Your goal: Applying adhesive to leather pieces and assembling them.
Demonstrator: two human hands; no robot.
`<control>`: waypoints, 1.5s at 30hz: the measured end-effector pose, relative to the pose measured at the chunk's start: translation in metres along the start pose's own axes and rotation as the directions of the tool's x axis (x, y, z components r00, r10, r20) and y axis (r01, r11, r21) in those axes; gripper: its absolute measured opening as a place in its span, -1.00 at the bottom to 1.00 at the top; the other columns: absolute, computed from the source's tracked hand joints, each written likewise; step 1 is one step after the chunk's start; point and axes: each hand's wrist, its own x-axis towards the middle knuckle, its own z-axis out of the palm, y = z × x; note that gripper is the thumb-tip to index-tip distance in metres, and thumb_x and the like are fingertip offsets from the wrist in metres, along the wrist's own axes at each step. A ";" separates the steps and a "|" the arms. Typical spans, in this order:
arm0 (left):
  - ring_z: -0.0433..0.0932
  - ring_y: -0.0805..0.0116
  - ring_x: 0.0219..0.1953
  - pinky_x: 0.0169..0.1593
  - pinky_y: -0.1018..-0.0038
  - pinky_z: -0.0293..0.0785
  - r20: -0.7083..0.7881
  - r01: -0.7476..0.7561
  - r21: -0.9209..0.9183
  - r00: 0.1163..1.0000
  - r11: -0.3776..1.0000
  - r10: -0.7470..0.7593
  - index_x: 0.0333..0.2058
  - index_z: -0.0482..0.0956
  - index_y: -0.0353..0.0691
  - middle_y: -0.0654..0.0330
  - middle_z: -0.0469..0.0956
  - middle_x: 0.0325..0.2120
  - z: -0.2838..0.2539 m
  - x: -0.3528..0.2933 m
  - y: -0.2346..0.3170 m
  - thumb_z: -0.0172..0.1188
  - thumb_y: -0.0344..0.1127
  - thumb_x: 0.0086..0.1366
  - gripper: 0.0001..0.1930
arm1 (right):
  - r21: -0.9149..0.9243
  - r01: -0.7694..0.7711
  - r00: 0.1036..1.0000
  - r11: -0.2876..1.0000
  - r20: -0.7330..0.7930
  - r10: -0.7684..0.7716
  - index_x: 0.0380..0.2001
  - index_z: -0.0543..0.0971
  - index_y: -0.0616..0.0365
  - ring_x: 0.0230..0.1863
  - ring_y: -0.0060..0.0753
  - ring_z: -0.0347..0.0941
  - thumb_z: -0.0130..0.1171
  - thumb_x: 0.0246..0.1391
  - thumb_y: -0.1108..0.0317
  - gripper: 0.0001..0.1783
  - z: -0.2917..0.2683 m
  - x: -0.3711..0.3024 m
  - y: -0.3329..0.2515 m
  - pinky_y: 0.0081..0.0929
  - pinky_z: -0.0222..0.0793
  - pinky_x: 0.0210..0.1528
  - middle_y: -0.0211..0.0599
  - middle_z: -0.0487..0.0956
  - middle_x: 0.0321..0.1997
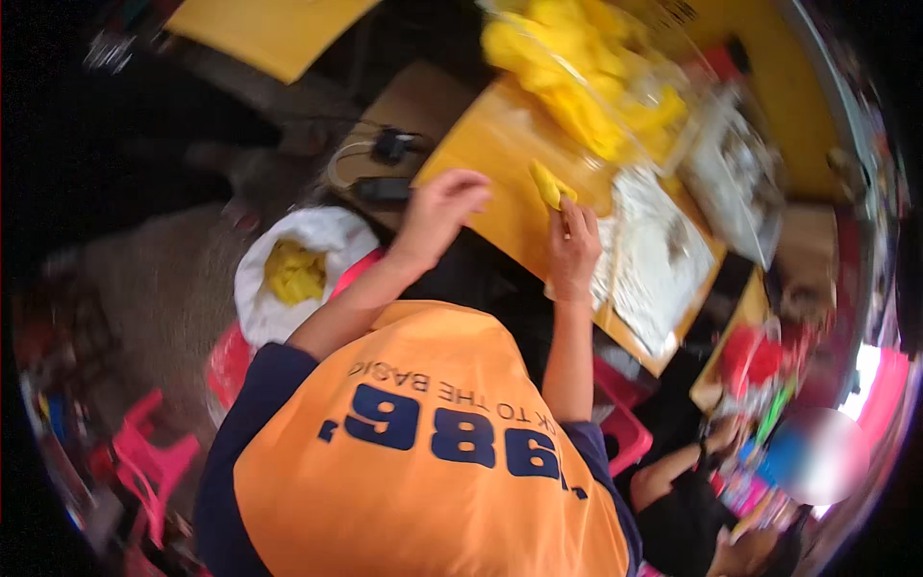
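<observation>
My right hand (575, 248) grips a small, limp yellow piece (550, 183) by its near end, just above the yellow tabletop (495, 154). What the piece is made into cannot be made out. To its left, my left hand (444, 213) hovers over the table's left edge, fingers loosely bent and apart, with nothing seen in them; it is slightly blurred. A large heap of similar yellow material (577, 77) lies at the far side of the table. Right beside my right hand a wrinkled white cloth or sheet (654, 255) covers part of the tabletop.
Left of me stands a white bag (255, 279) holding yellow pieces (296, 272). Black adapters (389, 146) with a cable lie left of the table. A clear plastic bag (735, 163) sits at the right. Pink chairs (159, 462) flank me. Another person (687, 514) sits at lower right.
</observation>
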 end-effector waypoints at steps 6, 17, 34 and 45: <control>0.37 0.03 0.06 0.12 0.29 0.29 0.298 -0.601 0.697 0.738 0.390 0.605 0.04 0.40 -0.29 -0.04 0.42 0.00 0.003 -0.019 0.002 0.26 -0.25 0.08 -0.46 | 0.168 0.124 0.921 0.978 0.347 -0.176 -0.26 0.57 0.24 -0.36 -0.27 0.48 0.23 -0.04 0.59 -0.79 -0.025 -0.004 -0.034 -0.48 0.40 -0.34 -0.18 0.53 -0.30; 0.53 0.55 -0.48 -0.39 0.52 0.42 0.426 -0.098 0.570 0.884 0.815 -0.191 -0.23 0.65 -0.24 0.21 0.64 -0.49 -0.109 -0.062 0.041 0.27 -0.16 0.14 -0.70 | 0.476 -0.110 0.822 0.872 0.537 -0.189 -0.16 0.56 0.21 -0.35 -0.59 0.43 0.16 0.00 0.63 -0.71 -0.003 -0.029 -0.091 -0.64 0.35 -0.27 -0.35 0.58 -0.28; 0.56 -0.15 -0.25 -0.20 0.08 0.45 -0.487 0.413 0.787 0.872 0.459 0.052 -0.37 0.62 -0.25 -0.14 0.58 -0.36 -0.317 -0.095 -0.248 0.08 -0.13 0.20 -0.70 | 0.269 -0.295 0.733 0.917 0.679 0.036 -0.17 0.58 0.24 -0.23 -0.45 0.54 0.14 0.10 0.53 -0.79 -0.002 -0.087 -0.065 -0.59 0.42 -0.19 -0.22 0.61 -0.24; 0.56 -0.02 -0.13 -0.10 0.21 0.47 -0.432 0.402 0.723 0.898 0.563 -0.086 -0.07 0.55 -0.20 -0.07 0.57 -0.16 -0.298 -0.056 -0.303 0.13 -0.09 0.15 -0.58 | 0.278 -0.287 0.764 0.917 0.644 0.044 -0.17 0.59 0.19 -0.24 -0.31 0.58 0.16 0.07 0.50 -0.78 0.008 -0.094 -0.053 -0.52 0.46 -0.21 -0.17 0.61 -0.23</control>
